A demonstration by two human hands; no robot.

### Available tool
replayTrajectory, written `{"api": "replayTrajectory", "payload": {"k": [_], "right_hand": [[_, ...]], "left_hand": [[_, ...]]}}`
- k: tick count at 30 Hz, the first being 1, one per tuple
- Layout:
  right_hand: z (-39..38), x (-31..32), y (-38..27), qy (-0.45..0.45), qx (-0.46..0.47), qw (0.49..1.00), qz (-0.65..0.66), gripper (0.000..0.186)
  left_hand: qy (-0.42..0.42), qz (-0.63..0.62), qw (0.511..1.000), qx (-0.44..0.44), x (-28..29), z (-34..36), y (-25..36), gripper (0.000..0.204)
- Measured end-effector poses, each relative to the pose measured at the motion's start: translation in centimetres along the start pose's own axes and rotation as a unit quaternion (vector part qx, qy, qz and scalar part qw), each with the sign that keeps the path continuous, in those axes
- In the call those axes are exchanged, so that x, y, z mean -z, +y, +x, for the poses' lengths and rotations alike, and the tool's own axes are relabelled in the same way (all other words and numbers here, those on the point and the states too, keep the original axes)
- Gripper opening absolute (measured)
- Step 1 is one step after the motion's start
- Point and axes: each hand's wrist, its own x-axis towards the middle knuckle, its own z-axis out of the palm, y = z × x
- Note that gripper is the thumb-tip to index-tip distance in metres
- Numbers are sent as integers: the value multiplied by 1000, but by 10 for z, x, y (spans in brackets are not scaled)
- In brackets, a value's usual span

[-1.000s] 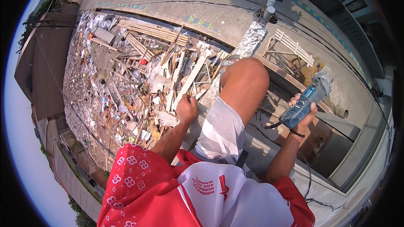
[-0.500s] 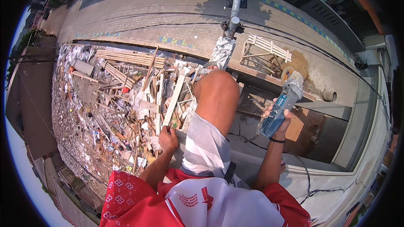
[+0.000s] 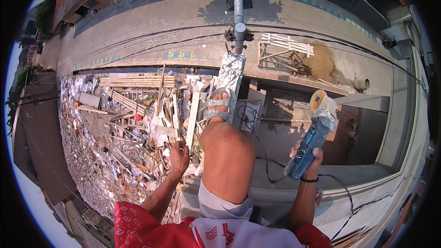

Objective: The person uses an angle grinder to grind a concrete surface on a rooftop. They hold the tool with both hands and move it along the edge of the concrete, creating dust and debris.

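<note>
My right hand (image 3: 313, 160) is wrapped round the blue body of an angle grinder (image 3: 305, 149). Its head, under a pale dusty cover, points away from me, with a round disc (image 3: 317, 98) at the far end. A dark cord (image 3: 339, 181) runs near my wrist, which wears a beaded bracelet. My left hand (image 3: 179, 157) hangs apart from the tool, fingers curled in, with nothing visible in them. Between the hands, my bent leg reaches forward, and the sandalled foot (image 3: 218, 104) rests at the near end of a narrow wall top (image 3: 232, 71) covered in white rubble.
Far below on the left lies a heap of planks and rubbish (image 3: 138, 133). To the right is a walled drop (image 3: 363, 142). Overhead wires (image 3: 183, 28) and a grey pole (image 3: 239, 14) stand ahead, beyond the wall. A wooden trestle (image 3: 287, 48) stands by the paved street.
The view has shifted, showing my sandalled foot and the wall top more fully. The grinder now appears lower and more upright, still in my right hand. My left hand remains curled.
</note>
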Motion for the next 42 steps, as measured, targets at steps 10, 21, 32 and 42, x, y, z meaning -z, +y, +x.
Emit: {"api": "replayTrajectory", "payload": {"k": [10, 21, 32, 42], "right_hand": [[13, 19, 11, 98, -23, 995, -10, 65], [59, 11, 32, 105, -94, 990, 12, 66], [77, 13, 53, 91, -131, 987, 11, 68], [82, 9, 53, 89, -143, 986, -10, 68]], "left_hand": [[-61, 171, 963, -200, -146, 272, 168, 43], [-36, 376, 855, -355, -185, 309, 175, 13], [-50, 232, 893, -383, -176, 298, 191, 26], [-31, 242, 922, -301, -195, 304, 207, 27]]}}
